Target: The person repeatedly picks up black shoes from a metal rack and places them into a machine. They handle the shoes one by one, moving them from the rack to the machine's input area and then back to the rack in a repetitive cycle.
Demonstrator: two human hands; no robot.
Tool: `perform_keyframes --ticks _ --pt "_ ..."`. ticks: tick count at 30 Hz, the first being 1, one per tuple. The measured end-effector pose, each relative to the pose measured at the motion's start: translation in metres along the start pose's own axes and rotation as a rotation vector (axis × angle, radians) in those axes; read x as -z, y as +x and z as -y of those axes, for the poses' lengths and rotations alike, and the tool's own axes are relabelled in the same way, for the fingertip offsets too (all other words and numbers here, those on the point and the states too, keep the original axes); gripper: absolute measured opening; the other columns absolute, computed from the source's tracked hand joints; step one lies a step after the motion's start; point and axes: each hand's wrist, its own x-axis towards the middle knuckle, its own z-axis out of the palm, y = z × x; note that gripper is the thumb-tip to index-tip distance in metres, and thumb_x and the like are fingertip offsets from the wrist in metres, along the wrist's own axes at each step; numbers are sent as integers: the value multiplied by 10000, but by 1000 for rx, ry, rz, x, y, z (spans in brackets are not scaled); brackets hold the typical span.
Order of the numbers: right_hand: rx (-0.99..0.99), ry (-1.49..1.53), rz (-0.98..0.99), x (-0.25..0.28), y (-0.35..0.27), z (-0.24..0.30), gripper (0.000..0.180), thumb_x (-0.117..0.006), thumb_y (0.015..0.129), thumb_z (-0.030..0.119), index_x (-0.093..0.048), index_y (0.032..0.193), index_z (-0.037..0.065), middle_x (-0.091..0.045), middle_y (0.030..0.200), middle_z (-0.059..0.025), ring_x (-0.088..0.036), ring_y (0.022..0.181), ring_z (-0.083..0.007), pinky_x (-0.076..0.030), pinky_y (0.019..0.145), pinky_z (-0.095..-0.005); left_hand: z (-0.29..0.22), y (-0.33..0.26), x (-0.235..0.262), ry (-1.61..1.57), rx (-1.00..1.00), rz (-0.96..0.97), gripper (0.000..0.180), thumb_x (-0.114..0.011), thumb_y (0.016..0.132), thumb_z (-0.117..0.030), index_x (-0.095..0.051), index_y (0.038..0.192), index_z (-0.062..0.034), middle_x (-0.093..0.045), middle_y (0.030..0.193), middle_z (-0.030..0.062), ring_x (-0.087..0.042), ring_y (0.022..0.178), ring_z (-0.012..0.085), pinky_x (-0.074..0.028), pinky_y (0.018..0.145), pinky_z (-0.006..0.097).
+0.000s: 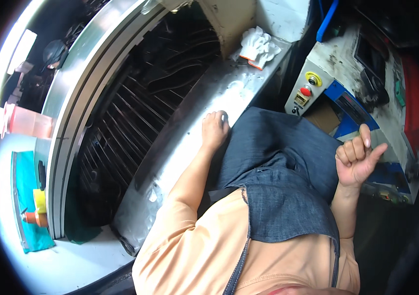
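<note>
- Below my left grip point(214, 129) the palm is hidden, so I cannot tell if it's open or closed; the dark ribbed machine bed point(126, 118) sinks into shadow.
- At my right stands a control cabinet point(331, 59) with a red button point(306, 91); my raised right grip point(354, 160) covers part of it — thumb and forefinger spread, other fingers curled.
- The metal counter point(182, 150) lies directly under my left grip, touching it — white gloves point(258, 46) rest farther up, well apart.
</note>
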Motion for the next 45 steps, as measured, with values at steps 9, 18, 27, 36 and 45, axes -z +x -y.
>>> perform_keyframes --ticks 9,18,27,36,45 --pt "-3 -28 19 -3 0 -5 471 -431 1007 574 -359 851 135 -203 516 56 -141 457 -75 -175 456 -265 1 -2 4 3 18 11 114 -634 852 -132 -624 954 -84 -615 837 129 -572 848 328 -435 788 446" --pt "-92 -74 -29 4 14 -20 438 -424 1031 514 -393 867 109 -232 546 34 -180 472 -79 -214 441 -255 13 -4 13 -322 203 33 206 -651 878 -160 -647 1051 -49 -649 897 115 -611 887 264 -484 829 393" --pt "-137 -222 -326 19 29 -44 408 -450 1037 464 -503 1048 59 -376 750 -12 -339 608 -108 -327 553 -254 271 -6 130 -250 697 -819 636 -761 797 -256 -499 1266 86 -601 1167 266 -584 1109 369 -463 963 444" --pt "-208 -244 -419 17 58 -74 450 -450 1017 513 -538 1024 72 -401 753 -8 -374 627 -116 -333 562 -263 386 77 181 600 938 -487 684 -779 785 -288 -485 1282 78 -620 1172 253 -606 1125 319 -471 1016 438" --pt "-222 -298 -446 27 56 -81 464 -470 997 557 -551 1006 100 -448 752 11 -431 639 -103 -390 612 -260 416 114 171 553 902 -327 636 -730 819 -314 -502 1264 78 -618 1172 256 -602 1126 337 -472 1018 454"
